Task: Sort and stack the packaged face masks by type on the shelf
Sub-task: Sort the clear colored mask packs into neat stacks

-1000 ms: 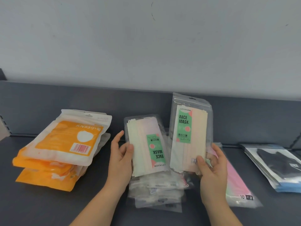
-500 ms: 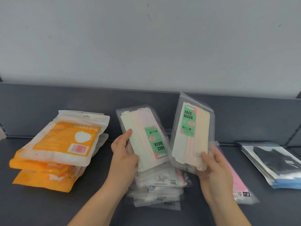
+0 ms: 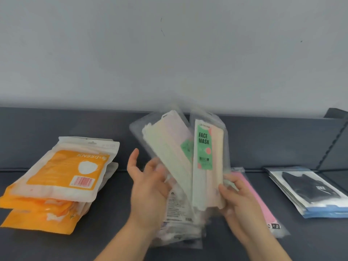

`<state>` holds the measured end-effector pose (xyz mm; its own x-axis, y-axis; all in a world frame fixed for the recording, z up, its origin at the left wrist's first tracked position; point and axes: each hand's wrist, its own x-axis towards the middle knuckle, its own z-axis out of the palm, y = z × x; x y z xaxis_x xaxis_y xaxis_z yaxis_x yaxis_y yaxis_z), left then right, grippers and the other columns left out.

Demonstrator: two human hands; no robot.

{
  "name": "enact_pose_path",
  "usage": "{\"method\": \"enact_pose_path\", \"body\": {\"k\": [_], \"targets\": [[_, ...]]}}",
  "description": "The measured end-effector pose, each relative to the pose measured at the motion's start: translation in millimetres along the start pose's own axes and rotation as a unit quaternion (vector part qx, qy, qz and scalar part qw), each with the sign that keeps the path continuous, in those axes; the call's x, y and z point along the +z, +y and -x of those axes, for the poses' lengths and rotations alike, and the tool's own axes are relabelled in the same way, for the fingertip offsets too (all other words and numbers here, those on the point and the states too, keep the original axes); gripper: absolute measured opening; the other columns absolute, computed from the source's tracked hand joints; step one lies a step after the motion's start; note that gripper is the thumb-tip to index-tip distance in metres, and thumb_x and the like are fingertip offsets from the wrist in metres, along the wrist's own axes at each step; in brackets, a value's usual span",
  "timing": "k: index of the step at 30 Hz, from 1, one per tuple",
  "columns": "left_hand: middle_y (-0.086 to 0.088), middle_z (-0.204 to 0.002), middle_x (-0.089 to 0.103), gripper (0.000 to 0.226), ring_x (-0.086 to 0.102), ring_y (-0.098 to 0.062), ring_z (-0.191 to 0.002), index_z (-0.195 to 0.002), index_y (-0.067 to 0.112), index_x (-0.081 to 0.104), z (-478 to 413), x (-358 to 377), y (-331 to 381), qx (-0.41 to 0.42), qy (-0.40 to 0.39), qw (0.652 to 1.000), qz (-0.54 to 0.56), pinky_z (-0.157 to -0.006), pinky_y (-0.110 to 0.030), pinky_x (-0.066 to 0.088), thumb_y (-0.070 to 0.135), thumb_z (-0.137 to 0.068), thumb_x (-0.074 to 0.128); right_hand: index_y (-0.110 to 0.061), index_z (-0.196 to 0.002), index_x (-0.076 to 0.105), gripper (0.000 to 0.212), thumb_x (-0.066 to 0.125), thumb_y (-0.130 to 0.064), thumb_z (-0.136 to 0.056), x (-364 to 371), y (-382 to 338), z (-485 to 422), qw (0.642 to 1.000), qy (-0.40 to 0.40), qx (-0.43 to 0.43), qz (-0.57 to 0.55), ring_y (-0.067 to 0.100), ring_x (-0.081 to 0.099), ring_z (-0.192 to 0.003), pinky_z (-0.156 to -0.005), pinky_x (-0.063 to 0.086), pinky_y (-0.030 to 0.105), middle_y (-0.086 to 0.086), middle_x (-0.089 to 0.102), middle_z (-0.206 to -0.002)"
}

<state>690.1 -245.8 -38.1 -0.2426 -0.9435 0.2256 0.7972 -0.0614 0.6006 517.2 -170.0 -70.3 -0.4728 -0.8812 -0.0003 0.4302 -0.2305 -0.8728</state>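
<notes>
Two clear packs of pastel masks with green "FACE MASK" labels are raised over the dark shelf [image 3: 113, 238]. The right pack [image 3: 205, 147] stands upright, and my right hand [image 3: 239, 200] grips its lower corner. The left pack [image 3: 165, 147] tilts with its top to the left, and its lower end slips behind the right pack. My left hand [image 3: 148, 187] is beside it with the thumb spread away and blurred fingers touching its lower edge. A loose pile of similar clear packs [image 3: 178, 228] lies under both hands.
A stack of orange KN95 packs [image 3: 62, 176] lies at the left. A pink mask pack [image 3: 263, 204] sits just right of my right hand. Black-mask packs [image 3: 308, 189] are stacked at the far right. The shelf's dark back panel [image 3: 56, 125] runs behind, under a grey wall.
Both packs rose and came together; the left one tilted further and slid behind the right one. My left hand's grip loosened, with the thumb now spread off the pack.
</notes>
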Motion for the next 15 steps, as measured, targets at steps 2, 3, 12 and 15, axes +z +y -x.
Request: {"method": "enact_pose_path", "body": {"k": [2,3,12,15], "targets": [[-0.014,-0.129,0.059,0.081,0.061,-0.034,-0.107,-0.136,0.015,0.048,-14,-12,23,-0.059,-0.044,0.997,-0.012,-0.076,-0.044,0.053,0.057,-0.071,0.072,-0.006,-0.095,0.059,0.022,0.05,0.012,-0.088,-11,-12,-5,0.999,0.0,0.0,0.049,0.021,0.07,-0.069,-0.054,0.056,0.03,0.016,0.073,-0.09],[-0.013,-0.132,0.06,0.084,0.062,-0.036,-0.114,-0.135,0.013,0.052,-22,-18,34,-0.113,-0.049,0.991,-0.042,-0.079,-0.047,0.053,0.071,-0.076,0.054,-0.006,-0.096,0.06,0.024,0.048,0.014,-0.089,-16,-18,-7,0.996,-0.002,0.007,0.085,0.019,0.07,-0.068,-0.055,0.055,0.03,0.014,0.073,-0.089],[-0.014,-0.107,0.075,0.023,0.074,-0.029,-0.096,-0.117,0.007,0.065,-37,-47,49,-0.281,-0.018,0.879,-0.385,-0.085,-0.044,0.058,0.014,-0.098,0.054,-0.012,-0.1,0.067,0.026,0.056,0.009,-0.09,-22,-17,-30,0.958,0.048,-0.018,0.283,0.017,0.067,-0.074,-0.059,0.049,0.026,0.008,0.072,-0.097],[-0.012,-0.109,0.075,0.021,0.074,-0.026,-0.095,-0.114,0.007,0.064,-37,-50,41,-0.212,0.039,0.93,-0.297,-0.07,-0.035,0.062,0.009,-0.099,0.051,-0.011,-0.1,0.066,0.023,0.056,0.008,-0.091,-23,-13,-31,0.971,0.093,-0.027,0.219,0.021,0.068,-0.075,-0.061,0.05,0.03,0.012,0.074,-0.1]]}}
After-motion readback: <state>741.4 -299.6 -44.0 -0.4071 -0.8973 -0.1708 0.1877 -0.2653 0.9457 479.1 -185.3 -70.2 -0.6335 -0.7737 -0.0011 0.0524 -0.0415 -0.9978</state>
